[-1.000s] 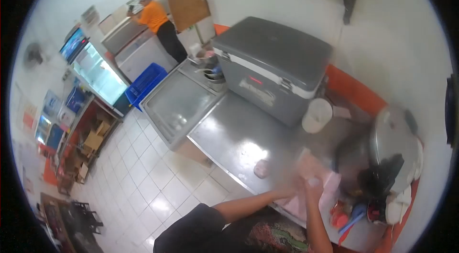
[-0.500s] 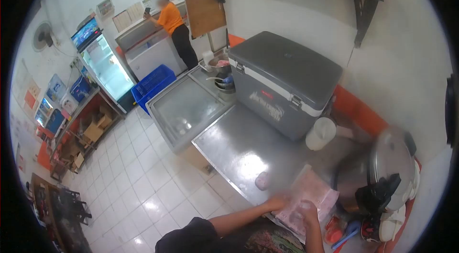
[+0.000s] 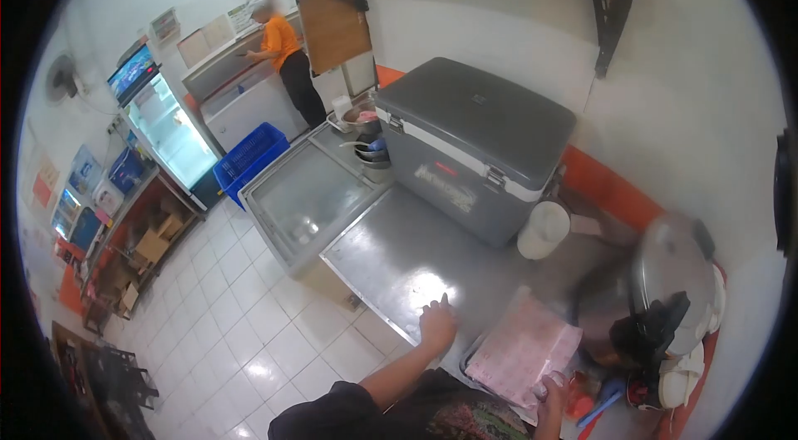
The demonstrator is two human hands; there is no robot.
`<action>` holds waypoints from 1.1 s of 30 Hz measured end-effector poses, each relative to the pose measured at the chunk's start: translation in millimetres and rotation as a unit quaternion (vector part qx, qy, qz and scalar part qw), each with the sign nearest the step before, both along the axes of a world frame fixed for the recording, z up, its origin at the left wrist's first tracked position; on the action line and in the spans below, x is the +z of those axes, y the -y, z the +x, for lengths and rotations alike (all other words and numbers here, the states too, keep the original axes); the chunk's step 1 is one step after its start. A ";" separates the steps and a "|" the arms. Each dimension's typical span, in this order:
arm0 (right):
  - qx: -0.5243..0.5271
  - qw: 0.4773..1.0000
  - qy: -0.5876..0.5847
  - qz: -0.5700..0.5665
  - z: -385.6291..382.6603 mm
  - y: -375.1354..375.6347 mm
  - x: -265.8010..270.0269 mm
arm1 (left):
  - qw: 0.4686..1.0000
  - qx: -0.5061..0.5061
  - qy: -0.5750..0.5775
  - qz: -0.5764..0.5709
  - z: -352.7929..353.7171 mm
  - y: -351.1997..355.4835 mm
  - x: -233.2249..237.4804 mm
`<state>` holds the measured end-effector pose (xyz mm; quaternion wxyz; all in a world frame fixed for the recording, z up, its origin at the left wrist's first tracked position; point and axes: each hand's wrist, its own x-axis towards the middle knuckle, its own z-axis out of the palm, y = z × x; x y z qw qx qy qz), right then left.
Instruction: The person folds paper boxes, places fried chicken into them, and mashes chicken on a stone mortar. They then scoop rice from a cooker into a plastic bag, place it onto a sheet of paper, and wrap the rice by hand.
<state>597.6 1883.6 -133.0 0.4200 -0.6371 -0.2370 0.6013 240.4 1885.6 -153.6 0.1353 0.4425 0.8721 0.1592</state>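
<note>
My left hand (image 3: 438, 324) reaches out to the left over the steel tabletop (image 3: 382, 253), its fingers curled downward. It covers the spot where a small pink lump lay, and whatever is under the fingers is hidden. Near the front edge lies a tray (image 3: 468, 363) with pink printed sheets (image 3: 524, 340) stacked on it, a clear film showing at their far edge. At the stack's near right corner, my right hand (image 3: 551, 397) is closed around something pale pink that I cannot identify.
Behind stands a large grey cooler box (image 3: 474, 149), with a white container (image 3: 544, 230) beside it. A big metal pot (image 3: 673, 282) with a black bag (image 3: 652, 325), a red-lidded jar (image 3: 580, 394) and a blue-handled utensil (image 3: 600, 409) crowd the right. An orange-shirted person (image 3: 281, 42) stands by a far freezer.
My left hand has left the pink sheets and moved left onto the small pink lump's spot. My right hand has shifted toward the stack's near right corner. The far person has lowered a phone.
</note>
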 end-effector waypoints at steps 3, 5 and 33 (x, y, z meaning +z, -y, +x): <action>-0.052 0.997 -0.009 0.057 28.8 10.5 -37.1 | 0.997 -0.003 -0.029 0.067 -4.2 -0.2 -32.0; -0.109 0.992 0.054 0.019 14.5 17.0 15.8 | 0.994 -0.033 -0.009 0.104 -12.6 -1.7 -49.0; -0.245 0.967 -0.037 0.063 188.0 81.1 -15.0 | 0.773 -0.398 0.465 -0.168 206.2 17.4 72.6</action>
